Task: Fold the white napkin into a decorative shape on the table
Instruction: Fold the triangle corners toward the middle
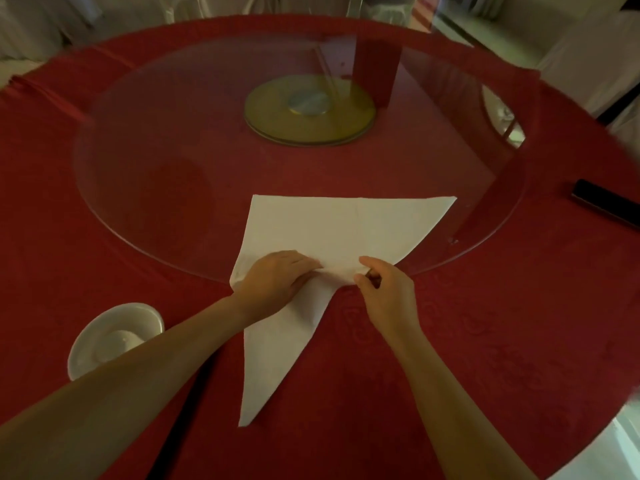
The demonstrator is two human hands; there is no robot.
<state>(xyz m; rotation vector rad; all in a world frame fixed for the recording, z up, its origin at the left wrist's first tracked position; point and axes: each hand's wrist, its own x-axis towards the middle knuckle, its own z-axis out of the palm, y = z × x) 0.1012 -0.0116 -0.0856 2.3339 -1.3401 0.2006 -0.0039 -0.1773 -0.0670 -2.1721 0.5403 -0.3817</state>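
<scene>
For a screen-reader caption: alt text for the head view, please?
Two bare hands, left hand pressing and right hand pinching, fold a white napkin on a red tablecloth, overlapping a glass turntable; a white bowl sits left.

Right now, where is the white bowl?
In the head view, the white bowl sits low on the left of the red tablecloth, partly under the left forearm, left of the napkin.

I count one white napkin, one white bowl, one glass turntable, one black bar, two hands.
</scene>
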